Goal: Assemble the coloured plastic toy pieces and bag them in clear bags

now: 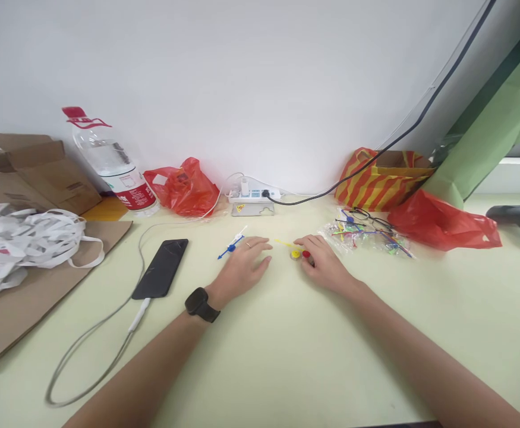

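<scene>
My left hand [244, 266] hovers over or rests on the table with its fingers stretched out and thumb apart, holding nothing. Just left of its fingertips lies a thin blue and white plastic piece [232, 247] with a pointed, arrow-like end. My right hand [324, 261] has its thumb and index finger curled around a small plastic piece with a red round part [306, 254]. Beside it, at the fingertips, is a yellow plastic piece [295, 254] with a round body and a thin stick reaching left. The palm side of the right hand is hidden.
Small colourful pieces in clear bags [353, 229] lie at right, near eyeglasses [371, 217], a red bag [442, 223] and a striped bag [366, 184]. A power strip [253, 195] stands by the wall. Left are a plugged-in phone [160, 268], a bottle [112, 160] and cardboard [41, 291].
</scene>
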Motion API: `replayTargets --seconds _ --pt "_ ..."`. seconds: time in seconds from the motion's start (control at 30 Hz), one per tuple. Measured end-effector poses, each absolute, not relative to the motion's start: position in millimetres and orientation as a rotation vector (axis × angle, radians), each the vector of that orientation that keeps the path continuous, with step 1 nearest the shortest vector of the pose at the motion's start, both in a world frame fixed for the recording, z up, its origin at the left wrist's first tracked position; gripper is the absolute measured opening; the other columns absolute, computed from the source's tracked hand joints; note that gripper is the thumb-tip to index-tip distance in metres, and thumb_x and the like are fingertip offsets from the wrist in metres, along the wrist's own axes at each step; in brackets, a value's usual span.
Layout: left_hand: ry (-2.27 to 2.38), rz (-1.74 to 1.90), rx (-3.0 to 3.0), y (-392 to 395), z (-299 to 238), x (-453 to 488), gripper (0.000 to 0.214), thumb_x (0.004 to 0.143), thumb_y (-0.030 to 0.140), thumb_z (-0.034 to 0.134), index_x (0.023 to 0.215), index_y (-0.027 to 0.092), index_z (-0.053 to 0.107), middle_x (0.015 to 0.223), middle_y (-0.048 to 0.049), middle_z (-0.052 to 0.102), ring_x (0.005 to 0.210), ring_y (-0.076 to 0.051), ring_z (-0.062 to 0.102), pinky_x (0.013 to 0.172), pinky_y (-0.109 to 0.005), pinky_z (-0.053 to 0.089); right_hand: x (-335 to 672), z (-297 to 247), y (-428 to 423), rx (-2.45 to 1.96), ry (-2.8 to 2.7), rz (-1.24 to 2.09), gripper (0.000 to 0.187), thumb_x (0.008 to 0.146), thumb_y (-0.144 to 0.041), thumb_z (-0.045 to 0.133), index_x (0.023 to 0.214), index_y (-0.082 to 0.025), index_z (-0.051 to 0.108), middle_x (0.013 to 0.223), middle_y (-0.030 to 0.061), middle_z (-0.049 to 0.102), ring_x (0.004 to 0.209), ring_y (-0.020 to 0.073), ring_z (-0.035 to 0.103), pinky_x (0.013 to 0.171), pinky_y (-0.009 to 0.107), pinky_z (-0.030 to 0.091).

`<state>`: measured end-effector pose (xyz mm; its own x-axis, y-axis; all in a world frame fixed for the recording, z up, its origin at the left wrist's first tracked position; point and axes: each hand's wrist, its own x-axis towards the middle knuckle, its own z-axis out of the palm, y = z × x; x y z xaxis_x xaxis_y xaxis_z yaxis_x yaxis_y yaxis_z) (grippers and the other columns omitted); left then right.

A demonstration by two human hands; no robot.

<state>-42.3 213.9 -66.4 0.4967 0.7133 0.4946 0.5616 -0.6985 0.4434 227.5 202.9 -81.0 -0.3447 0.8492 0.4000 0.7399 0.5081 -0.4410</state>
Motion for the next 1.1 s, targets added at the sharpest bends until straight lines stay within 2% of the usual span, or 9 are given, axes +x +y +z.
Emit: replayTargets --seconds 0.17,0.37,0.6,0.73,0.83,0.9,1.0,1.1 --pt "0.935 0.683 2.454 198 -72 -32 0.046 0.103 0.03 0.058 0.148 0.026 0.056 0.154 -0.0098 0.057 0.144 -0.025 0.053 0.123 -0.045 0.043 231 -87 206 -1.312 -2.246 0.142 0.055 0.087 -0.003 0.048 0.138 -0.02 0.06 0.132 0.012 0.068 0.126 0.0306 0.054 0.106 0.048 0.047" --pt "0.868 0.689 2.467 197 -69 -31 0.057 0.104 0.031 0.058 0.158 0.027 0.044 0.161 -0.0089 0.051 0.15 -0.025 0.045 0.126 -0.046 0.04 218 -83 197 -1.244 -2.343 0.158 0.045 0.096 -0.008 0.046 0.135 -0.025 0.062 0.133 0.0098 0.069 0.129 0.0304 0.053 0.109 0.052 0.043" --pt "0.815 0.807 2.438 199 -68 -27 0.033 0.1 0.03 0.064 0.132 0.026 0.067 0.136 -0.0082 0.07 0.13 -0.026 0.061 0.114 -0.045 0.049 209 -76 190 -1.114 -2.397 0.277 0.033 0.098 -0.009 0.051 0.123 -0.024 0.066 0.127 0.007 0.072 0.126 0.0277 0.055 0.106 0.047 0.044" --pt "0.83 0.782 2.413 198 -64 -28 0.017 0.099 0.03 0.065 0.113 0.024 0.071 0.115 -0.0069 0.075 0.114 -0.025 0.067 0.102 -0.042 0.053 211 -76 191 -1.138 -2.378 0.23 0.025 0.097 -0.012 0.054 0.114 -0.023 0.069 0.121 0.0072 0.074 0.122 0.0286 0.058 0.105 0.048 0.043" --pt "0.823 0.746 2.429 196 -61 -27 0.018 0.096 0.032 0.069 0.112 0.024 0.07 0.111 -0.0069 0.074 0.11 -0.026 0.066 0.1 -0.042 0.053 212 -77 193 -1.21 -2.319 0.182 0.018 0.096 -0.015 0.056 0.105 -0.022 0.07 0.113 0.0079 0.075 0.115 0.029 0.06 0.101 0.047 0.044" --pt "0.794 0.734 2.449 197 -61 -27 0.021 0.096 0.032 0.069 0.116 0.024 0.07 0.115 -0.0071 0.074 0.112 -0.026 0.065 0.102 -0.043 0.051 212 -77 192 -1.249 -2.298 0.161 0.021 0.096 -0.017 0.057 0.112 -0.022 0.069 0.115 0.0089 0.075 0.115 0.0299 0.06 0.1 0.048 0.044" --pt "0.785 0.753 2.421 198 -64 -26 0.016 0.098 0.031 0.067 0.112 0.025 0.073 0.113 -0.0067 0.075 0.113 -0.026 0.065 0.103 -0.042 0.05 211 -76 191 -1.249 -2.341 0.129 0.034 0.099 -0.021 0.055 0.132 -0.023 0.064 0.129 0.0106 0.071 0.125 0.032 0.054 0.104 0.05 0.041" --pt "0.852 0.817 2.278 201 -67 -27 0.016 0.096 0.032 0.07 0.109 0.024 0.072 0.108 -0.0055 0.075 0.105 -0.023 0.067 0.097 -0.039 0.052 211 -76 191 -1.222 -2.377 0.13 0.032 0.1 -0.02 0.054 0.13 -0.024 0.065 0.13 0.0096 0.07 0.127 0.0313 0.053 0.107 0.05 0.039"
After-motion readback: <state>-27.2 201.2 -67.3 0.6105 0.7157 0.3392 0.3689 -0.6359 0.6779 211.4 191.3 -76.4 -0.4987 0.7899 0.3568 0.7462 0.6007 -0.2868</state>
